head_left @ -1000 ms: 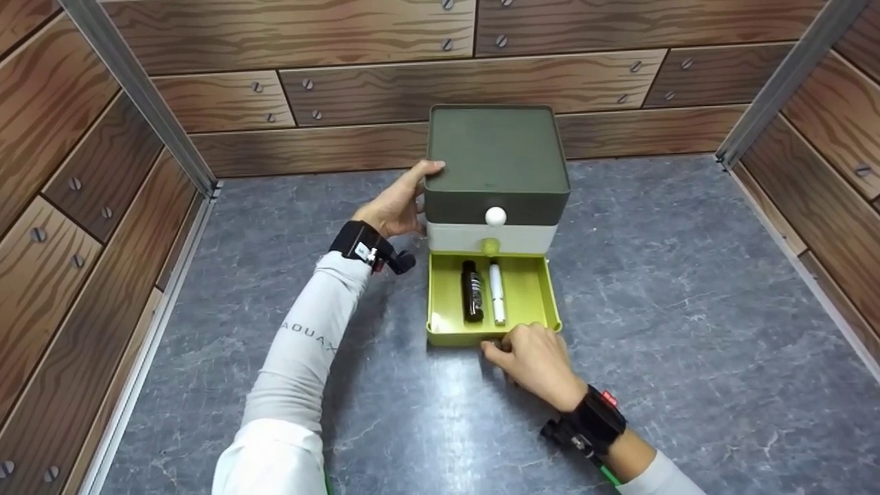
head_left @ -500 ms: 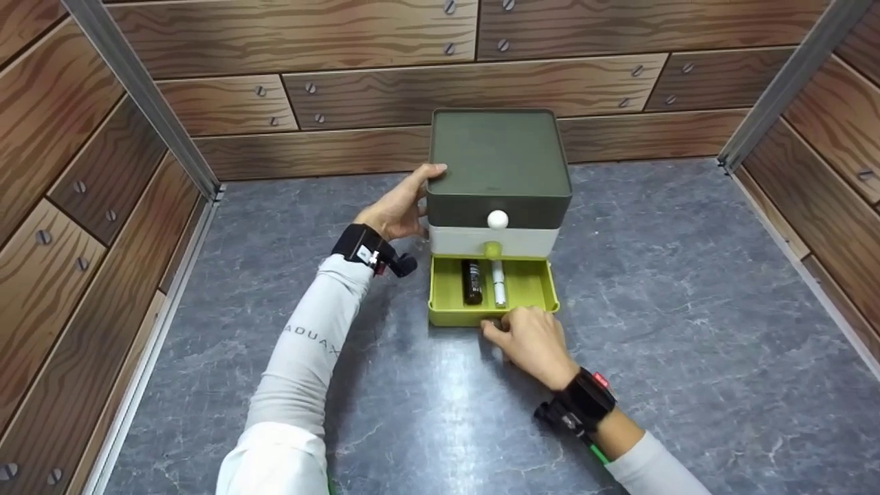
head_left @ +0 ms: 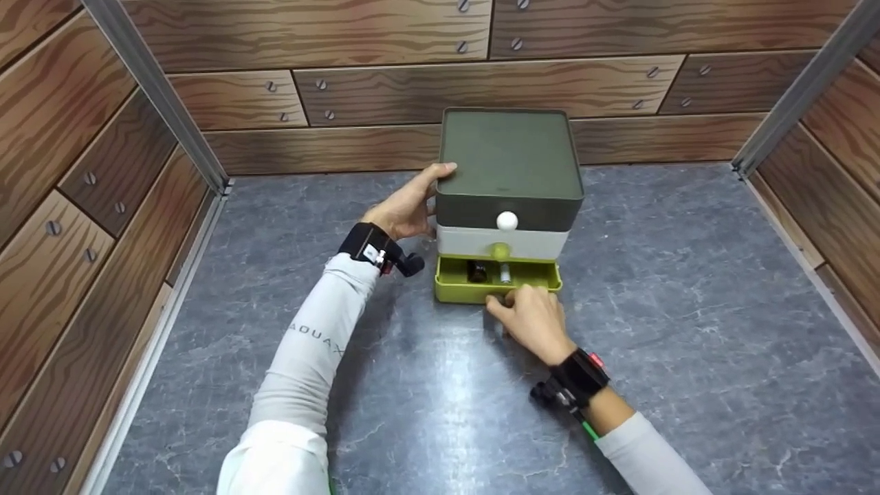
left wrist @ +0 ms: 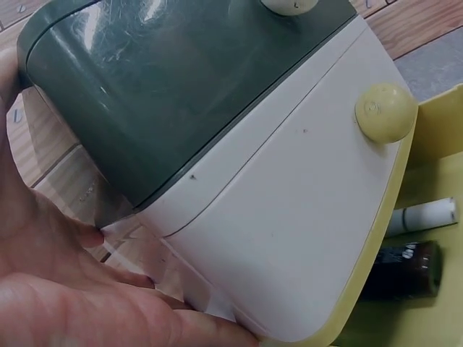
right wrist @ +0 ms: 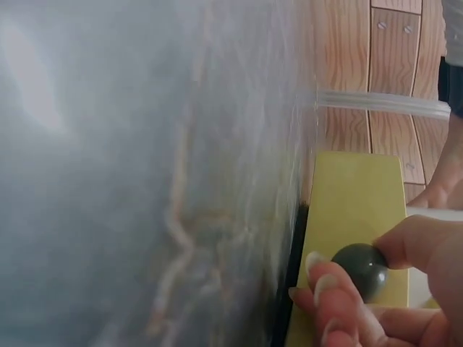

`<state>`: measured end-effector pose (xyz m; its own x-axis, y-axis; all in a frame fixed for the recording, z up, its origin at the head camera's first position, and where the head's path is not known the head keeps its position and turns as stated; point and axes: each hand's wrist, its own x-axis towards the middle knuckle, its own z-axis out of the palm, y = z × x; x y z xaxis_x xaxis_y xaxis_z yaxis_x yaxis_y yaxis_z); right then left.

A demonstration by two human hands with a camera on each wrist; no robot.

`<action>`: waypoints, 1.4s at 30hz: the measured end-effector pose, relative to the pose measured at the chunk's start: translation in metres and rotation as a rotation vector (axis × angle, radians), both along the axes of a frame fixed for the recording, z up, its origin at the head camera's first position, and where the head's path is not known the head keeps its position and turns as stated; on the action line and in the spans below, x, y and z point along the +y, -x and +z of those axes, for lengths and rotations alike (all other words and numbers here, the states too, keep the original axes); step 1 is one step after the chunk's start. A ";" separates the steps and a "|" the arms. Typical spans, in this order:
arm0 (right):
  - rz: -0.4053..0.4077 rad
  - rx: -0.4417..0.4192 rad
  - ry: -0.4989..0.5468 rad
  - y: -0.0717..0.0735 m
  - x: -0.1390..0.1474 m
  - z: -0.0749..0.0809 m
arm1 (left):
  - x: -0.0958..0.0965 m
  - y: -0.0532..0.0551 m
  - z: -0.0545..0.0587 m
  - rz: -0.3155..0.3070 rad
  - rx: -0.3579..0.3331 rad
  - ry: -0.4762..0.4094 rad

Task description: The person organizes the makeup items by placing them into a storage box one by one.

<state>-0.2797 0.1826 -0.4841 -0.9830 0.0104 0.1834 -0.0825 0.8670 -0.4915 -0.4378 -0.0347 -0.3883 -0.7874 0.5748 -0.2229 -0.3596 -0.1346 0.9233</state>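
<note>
A small stacked drawer unit [head_left: 509, 155] has a dark green top section, a white drawer [head_left: 467, 240] and a yellow-green bottom drawer [head_left: 460, 294], which is pulled partway out. My left hand [head_left: 404, 207] steadies the unit's left side, thumb on the top edge and fingers spread along the side. At the drawer front, my right hand [head_left: 535, 320] pinches a round dark green knob [right wrist: 362, 271] between thumb and fingers. Inside the drawer lie a dark cylindrical bottle or tube [left wrist: 405, 271] and a white marker-like stick [left wrist: 427, 215], both partly hidden beneath the white drawer.
The unit stands on a grey marbled floor [head_left: 385, 385]. Wood-patterned walls [head_left: 385, 96] rise behind it and at both sides, with metal strips at the corners. A white knob [head_left: 507, 221] and a yellow-green knob [head_left: 500, 251] jut from the upper drawers.
My right hand has moved away from me with the bottom drawer, sliding it farther into the unit. Less of the bottle and white stick shows. The left hand keeps its place on the unit.
</note>
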 end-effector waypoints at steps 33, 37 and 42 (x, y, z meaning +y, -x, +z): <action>-0.019 -0.098 0.044 0.051 0.005 0.003 | -0.002 -0.003 -0.002 0.037 0.003 0.035; -0.019 -0.104 0.044 0.053 0.003 0.001 | -0.004 -0.002 -0.002 0.026 -0.001 0.037; 0.024 -0.097 0.057 0.056 0.002 -0.002 | -0.004 0.002 -0.002 0.050 -0.012 0.045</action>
<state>-0.3359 0.1849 -0.4862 -0.9962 -0.0054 0.0868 -0.0522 0.8356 -0.5468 -0.4402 -0.0389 -0.3903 -0.8117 0.5242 -0.2574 -0.3646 -0.1106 0.9246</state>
